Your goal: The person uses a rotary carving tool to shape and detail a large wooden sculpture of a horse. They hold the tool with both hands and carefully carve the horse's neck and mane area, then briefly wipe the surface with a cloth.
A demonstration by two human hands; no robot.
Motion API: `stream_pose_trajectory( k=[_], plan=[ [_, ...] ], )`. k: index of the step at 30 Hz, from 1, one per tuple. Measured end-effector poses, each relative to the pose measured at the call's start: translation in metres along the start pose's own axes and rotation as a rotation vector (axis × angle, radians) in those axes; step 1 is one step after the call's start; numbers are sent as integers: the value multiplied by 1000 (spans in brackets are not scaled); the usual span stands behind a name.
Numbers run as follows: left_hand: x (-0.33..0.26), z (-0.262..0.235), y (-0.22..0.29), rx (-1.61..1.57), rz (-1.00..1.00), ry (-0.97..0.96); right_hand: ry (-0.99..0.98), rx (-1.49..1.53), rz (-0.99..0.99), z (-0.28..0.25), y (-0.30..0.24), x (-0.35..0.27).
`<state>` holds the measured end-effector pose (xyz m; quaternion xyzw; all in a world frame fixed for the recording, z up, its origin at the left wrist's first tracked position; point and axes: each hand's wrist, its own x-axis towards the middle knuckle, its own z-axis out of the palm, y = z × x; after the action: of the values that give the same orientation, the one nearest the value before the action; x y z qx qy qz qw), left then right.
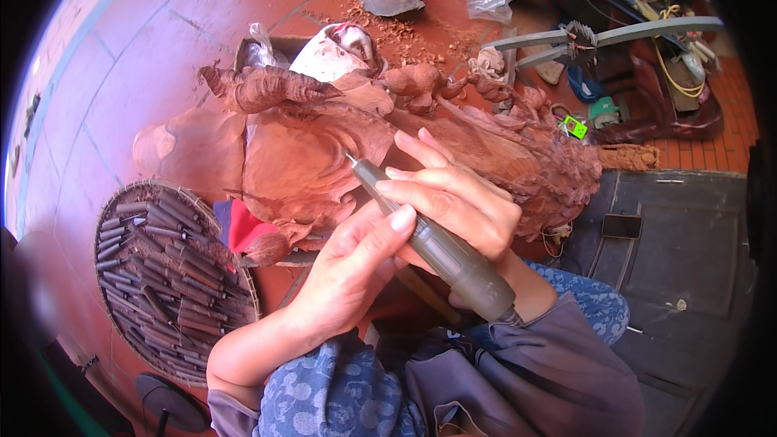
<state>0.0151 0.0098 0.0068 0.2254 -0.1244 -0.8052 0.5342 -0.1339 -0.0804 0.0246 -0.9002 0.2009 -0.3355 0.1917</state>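
A dark grey rotary carving tool [461,265] slants across the middle, its thin metal bit pointing up and left over a large reddish wood carving [299,154]. Whether the bit touches the wood I cannot tell. My left hand [352,263] is closed on the tool's body from the left, thumb pressed along its side. Around the tool from the right comes my right hand [465,206], its fingertips close to the front collar and some fingers loosely extended. The right thumb is hidden. A cable leaves the tool's rear end near my sleeve. Smooth curved surfaces face the bit; rough bark-like wood lies further right.
At left, a round woven tray [105,291] holds many dark-handled chisels. A white cloth [332,53] lies behind the carving, wood shavings [396,36] beyond it. A grey wooden clamp-like frame [583,40] stands far right. A phone [622,226] lies on the dark panel [696,275].
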Motion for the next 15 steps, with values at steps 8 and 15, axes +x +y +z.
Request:
stream_pose_trajectory(
  k=[8, 15],
  plan=[
    [3, 1, -1, -37, 31, -10, 40, 42, 39, 2, -5, 2],
    [-2, 5, -2, -18, -16, -1, 6, 66, 18, -3, -3, -6]
  ],
)
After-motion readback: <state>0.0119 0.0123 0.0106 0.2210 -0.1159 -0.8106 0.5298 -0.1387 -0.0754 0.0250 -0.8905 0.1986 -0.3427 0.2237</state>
